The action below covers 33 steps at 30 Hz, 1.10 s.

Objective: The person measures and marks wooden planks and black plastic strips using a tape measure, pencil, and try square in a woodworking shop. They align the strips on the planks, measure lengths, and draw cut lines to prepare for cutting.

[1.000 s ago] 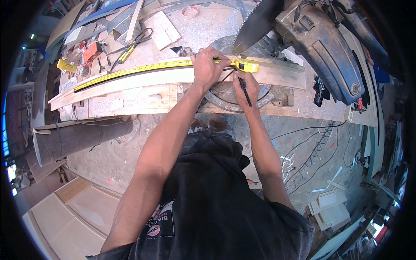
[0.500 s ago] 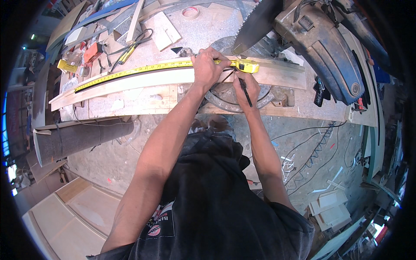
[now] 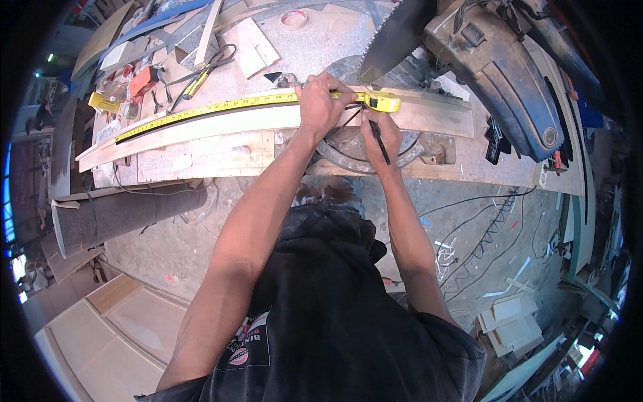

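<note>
A long pale wooden board (image 3: 234,124) lies across the workbench, over the round base of a saw. Along it stretches a yellow tape measure (image 3: 384,102), its blade drawn out to the left and its case resting near the board's right part. My left hand (image 3: 321,106) is closed over the blade, just left of the case, and presses it against the wood. Below the case, my right hand (image 3: 384,137) grips a dark marking pencil or pen (image 3: 380,145). Its tip is close to the board beside the tape; whether it touches is hidden by the fingers.
A large dusty miter saw (image 3: 492,74) with a toothed blade (image 3: 396,40) stands raised at the upper right. Pliers (image 3: 201,79), an orange box-shaped thing (image 3: 143,80) and a tape roll (image 3: 294,19) lie on the bench. Cables (image 3: 482,224) and offcuts (image 3: 511,320) lie on the floor.
</note>
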{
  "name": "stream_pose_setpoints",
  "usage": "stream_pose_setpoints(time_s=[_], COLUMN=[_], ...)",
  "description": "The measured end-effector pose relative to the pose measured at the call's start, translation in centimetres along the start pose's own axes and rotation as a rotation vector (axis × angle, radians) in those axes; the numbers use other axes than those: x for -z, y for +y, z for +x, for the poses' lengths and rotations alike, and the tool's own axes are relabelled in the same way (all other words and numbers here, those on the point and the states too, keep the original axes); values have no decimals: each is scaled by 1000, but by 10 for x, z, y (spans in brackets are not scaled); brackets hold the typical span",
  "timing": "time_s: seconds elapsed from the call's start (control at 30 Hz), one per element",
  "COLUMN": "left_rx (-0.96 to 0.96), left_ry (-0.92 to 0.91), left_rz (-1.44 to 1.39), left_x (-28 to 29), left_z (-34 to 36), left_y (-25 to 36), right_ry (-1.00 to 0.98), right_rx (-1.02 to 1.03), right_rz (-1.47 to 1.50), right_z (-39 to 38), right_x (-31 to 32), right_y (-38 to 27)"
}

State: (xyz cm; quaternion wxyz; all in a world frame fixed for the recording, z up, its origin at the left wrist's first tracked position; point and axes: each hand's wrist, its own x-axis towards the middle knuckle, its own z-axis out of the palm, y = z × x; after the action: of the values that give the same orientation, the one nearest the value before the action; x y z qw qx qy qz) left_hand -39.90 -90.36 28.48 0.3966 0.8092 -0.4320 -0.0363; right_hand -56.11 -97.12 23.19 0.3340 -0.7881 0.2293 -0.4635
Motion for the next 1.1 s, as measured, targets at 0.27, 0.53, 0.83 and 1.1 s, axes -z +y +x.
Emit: stream_pose_setpoints(time_s=[0.27,0.53,0.83,1.1], left_rx=[7,47,59,49], left_ry=[-1,-38,-36,-27], left_rz=[-23,-51,-91,-36], left_x=[0,1,0,-3], left_z=[0,1,0,-1], left_y=[0,1,0,-1], right_ry=[-3,-2,-11,-14], right_rx=[3,-26,2,0], right_rz=[-6,44,12,-20], right_z=[1,1,-1,0], right_x=[1,2,1,2], right_y=[-3,-3,4,3])
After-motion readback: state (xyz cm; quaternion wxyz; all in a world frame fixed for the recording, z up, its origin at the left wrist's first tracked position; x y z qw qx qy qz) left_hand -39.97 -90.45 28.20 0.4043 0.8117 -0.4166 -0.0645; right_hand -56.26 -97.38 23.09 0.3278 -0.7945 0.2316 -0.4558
